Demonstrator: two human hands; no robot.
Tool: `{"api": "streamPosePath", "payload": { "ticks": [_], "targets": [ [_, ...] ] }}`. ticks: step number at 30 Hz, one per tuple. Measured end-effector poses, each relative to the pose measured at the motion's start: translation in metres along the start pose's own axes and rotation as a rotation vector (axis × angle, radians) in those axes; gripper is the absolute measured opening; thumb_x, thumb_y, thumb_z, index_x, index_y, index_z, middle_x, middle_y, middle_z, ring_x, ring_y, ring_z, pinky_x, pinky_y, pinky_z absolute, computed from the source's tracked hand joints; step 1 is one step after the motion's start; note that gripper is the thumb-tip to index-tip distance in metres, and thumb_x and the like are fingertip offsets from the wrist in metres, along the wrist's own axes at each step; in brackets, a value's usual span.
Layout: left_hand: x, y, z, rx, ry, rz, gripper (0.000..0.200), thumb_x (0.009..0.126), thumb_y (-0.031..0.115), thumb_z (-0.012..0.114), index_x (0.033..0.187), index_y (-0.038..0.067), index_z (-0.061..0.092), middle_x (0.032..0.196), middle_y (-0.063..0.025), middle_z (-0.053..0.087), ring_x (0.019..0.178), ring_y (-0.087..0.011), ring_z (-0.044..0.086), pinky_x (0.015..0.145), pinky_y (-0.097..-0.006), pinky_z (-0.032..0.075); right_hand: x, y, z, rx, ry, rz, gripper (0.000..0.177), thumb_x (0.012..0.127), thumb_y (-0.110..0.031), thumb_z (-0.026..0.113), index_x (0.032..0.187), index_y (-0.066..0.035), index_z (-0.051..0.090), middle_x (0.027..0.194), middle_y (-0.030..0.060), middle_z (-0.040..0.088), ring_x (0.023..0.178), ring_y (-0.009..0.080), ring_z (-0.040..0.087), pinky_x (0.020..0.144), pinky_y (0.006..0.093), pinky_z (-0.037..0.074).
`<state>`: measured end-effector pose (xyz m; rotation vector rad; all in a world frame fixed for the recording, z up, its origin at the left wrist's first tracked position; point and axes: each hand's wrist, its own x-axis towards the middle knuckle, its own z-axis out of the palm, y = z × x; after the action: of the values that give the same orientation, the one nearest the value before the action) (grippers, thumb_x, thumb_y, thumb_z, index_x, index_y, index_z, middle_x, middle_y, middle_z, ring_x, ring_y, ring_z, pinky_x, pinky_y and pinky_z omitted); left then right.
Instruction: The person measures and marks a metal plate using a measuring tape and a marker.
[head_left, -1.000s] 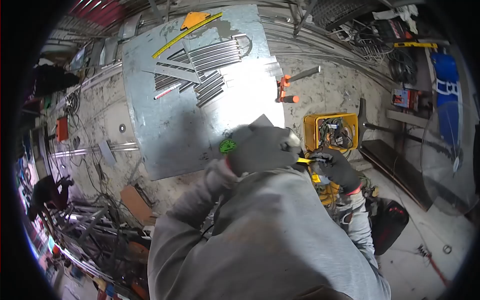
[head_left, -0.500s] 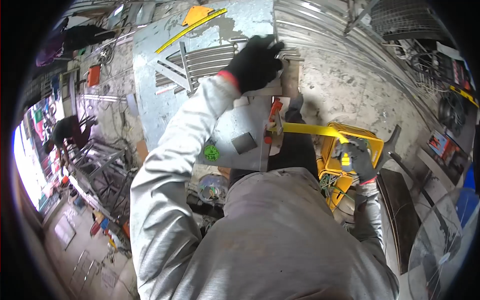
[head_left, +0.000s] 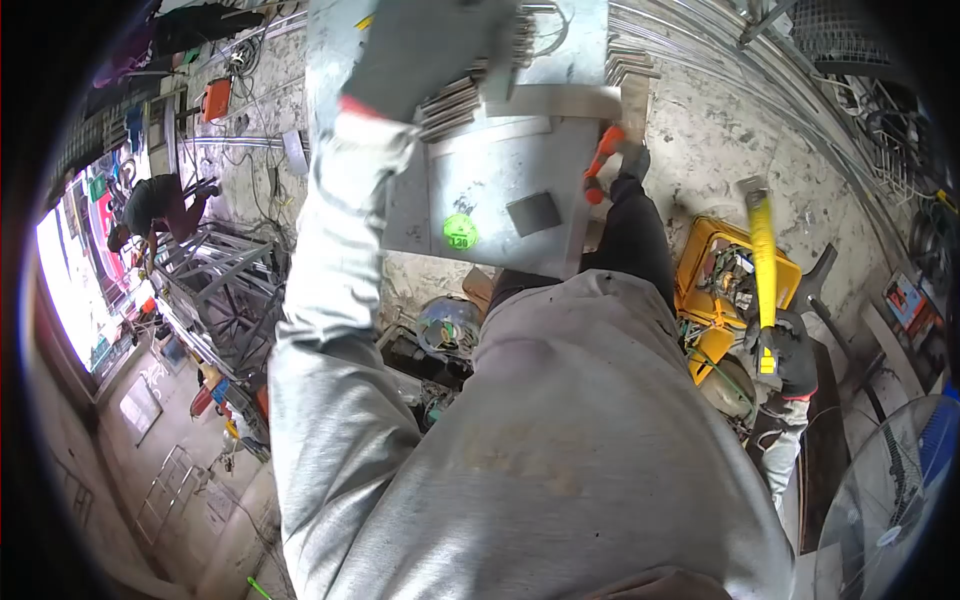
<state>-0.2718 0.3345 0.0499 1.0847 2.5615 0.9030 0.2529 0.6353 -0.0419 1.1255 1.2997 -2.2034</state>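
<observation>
- Two gloved hands sit well apart. The right hand (head_left: 787, 358), low beside the hip, has its grip clamped on a yellow tape measure (head_left: 768, 362).
- Straight up from that grip, the tape blade (head_left: 760, 250) stands free beside the yellow crate (head_left: 692, 280). Half a second ago it ran sideways from the grip to the orange clamp (head_left: 600, 165). It has swung off the sheet's edge and now spans nothing, so I judge no length is being read at this moment.
- Left of that grip, past the dark trouser leg, the metal sheet tabletop (head_left: 480, 180) carries a green sticker (head_left: 460, 232) and a small square plate (head_left: 533, 213). Both lie where they lay before.
- Farther out, the left hand (head_left: 425, 50) has stayed on the bundle of steel tubes (head_left: 455, 100), just beside a flat bar (head_left: 560, 100). I cannot tell whether its grip is curled shut or lying flat.
- Farthest, well left of that grip, another person (head_left: 150, 205) bends near a metal frame (head_left: 225, 290).
</observation>
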Motion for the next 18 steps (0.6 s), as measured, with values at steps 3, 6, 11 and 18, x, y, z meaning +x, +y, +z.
{"api": "streamPosePath", "payload": {
  "ticks": [3,6,11,18],
  "targets": [
    [-0.082,-0.013,-0.032,-0.165,0.317,-0.334,0.024,0.100,0.022,0.063,0.107,0.005,0.078,0.090,-0.0112,0.077,0.078,-0.0205,0.074,0.075,-0.0354,0.059,-0.009,-0.007,0.058,-0.050,-0.084,0.003,0.028,0.093,-0.011,0.076,0.114,0.006,0.070,0.094,0.0138,0.075,0.081,0.0215,0.072,0.074,0.0344,0.059],
    [-0.183,-0.067,0.011,-0.499,0.321,-0.608,0.032,0.105,0.026,0.060,0.109,-0.003,0.075,0.092,-0.0105,0.075,0.078,-0.0181,0.072,0.075,-0.0326,0.059,0.018,0.000,0.112,-0.361,-0.165,0.102,0.023,0.102,-0.019,0.067,0.105,0.003,0.073,0.087,0.0086,0.074,0.078,0.0145,0.068,0.068,0.0296,0.053],
    [-0.274,-0.105,0.129,-1.426,0.294,-0.832,0.035,0.108,0.023,0.059,0.129,-0.003,0.065,0.105,-0.0153,0.074,0.089,-0.0264,0.076,0.080,-0.0388,0.063,0.094,0.018,0.182,-0.504,-0.267,-0.027,0.027,0.106,-0.015,0.059,0.119,0.004,0.073,0.086,0.0061,0.073,0.075,0.0135,0.067,0.072,0.0285,0.054],
    [-0.264,-0.100,0.115,-1.335,0.127,-0.645,0.033,0.108,0.014,0.051,0.133,-0.007,0.060,0.102,-0.0184,0.075,0.092,-0.0256,0.077,0.082,-0.0368,0.063,0.155,0.021,0.192,-0.548,-0.209,-0.097,0.027,0.106,-0.020,0.065,0.113,0.003,0.076,0.091,0.0064,0.075,0.082,0.0144,0.068,0.077,0.0314,0.055]
  ]
}}
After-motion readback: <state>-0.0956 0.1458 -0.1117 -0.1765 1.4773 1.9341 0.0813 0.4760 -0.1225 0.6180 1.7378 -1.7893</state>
